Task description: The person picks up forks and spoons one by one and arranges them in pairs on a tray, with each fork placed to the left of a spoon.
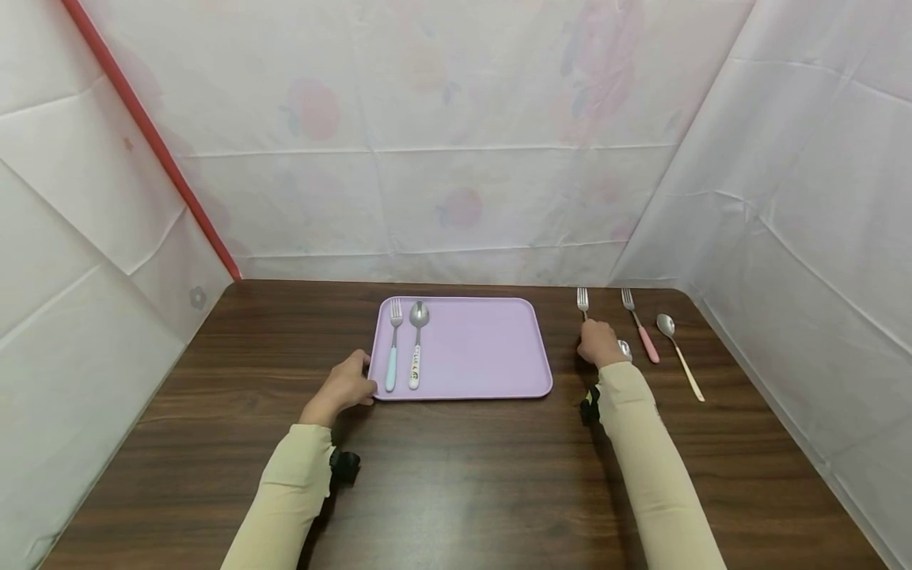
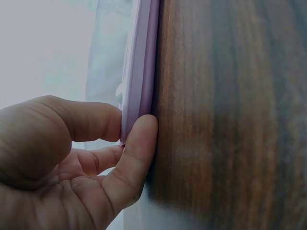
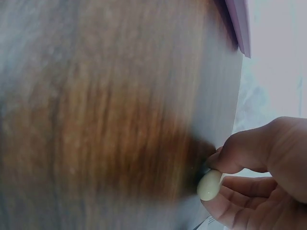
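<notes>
Corner pinch by the left hand [image 1: 345,384] should steady the lilac tray [image 1: 492,348]; right hand [image 1: 598,343] pinches the cream-handled fork [image 1: 583,300], best lifted level.

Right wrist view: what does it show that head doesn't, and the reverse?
Right wrist only: the cream handle end pinched by the right hand; out of sight in head.

Head only: the left hand at the edge of the lilac tray, the blue-handled fork and patterned-handled spoon on it, fork tines beyond the right hand, pink-handled fork, yellow-handled spoon.

Both: right hand, wood-grain table, lilac tray (just part in right wrist).
</notes>
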{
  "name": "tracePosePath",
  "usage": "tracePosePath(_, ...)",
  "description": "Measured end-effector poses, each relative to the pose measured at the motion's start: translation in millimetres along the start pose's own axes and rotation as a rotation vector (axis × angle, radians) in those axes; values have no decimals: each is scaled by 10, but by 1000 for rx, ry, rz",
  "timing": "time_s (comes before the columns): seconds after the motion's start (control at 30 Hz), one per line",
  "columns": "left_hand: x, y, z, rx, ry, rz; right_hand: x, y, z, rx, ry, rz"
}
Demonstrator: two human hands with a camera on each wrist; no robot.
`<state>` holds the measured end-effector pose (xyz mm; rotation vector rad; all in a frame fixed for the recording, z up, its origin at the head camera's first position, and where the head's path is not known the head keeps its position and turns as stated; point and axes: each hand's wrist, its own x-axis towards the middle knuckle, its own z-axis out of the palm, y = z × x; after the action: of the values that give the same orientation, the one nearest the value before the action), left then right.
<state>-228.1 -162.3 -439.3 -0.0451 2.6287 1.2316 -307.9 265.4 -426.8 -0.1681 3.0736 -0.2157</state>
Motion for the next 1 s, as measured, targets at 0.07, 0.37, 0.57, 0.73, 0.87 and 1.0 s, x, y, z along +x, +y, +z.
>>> tracePosePath(0.07,-2,0,-1,-3,0,1,-3,11,9,5,12,-5)
tracePosePath(0.37,-16,-7,0,-3,0,7,-17,32,-23,64,74,-17)
tracePosePath(0.57,-17,-2,-9,-9,-3,-2,-7,-3,-102,108,105,-43)
tracePosePath(0.73,-16,12,-15,-19,-5,-4,1,-29,-103,84,117,-60)
tracePosePath(0.87,-22,14,-10,-21,-3,-2,6,-43,-88,80,123,-68)
tracePosePath(1.0,-25,18,-9,-25,-3,2,15,-48,-86,100,109,-57)
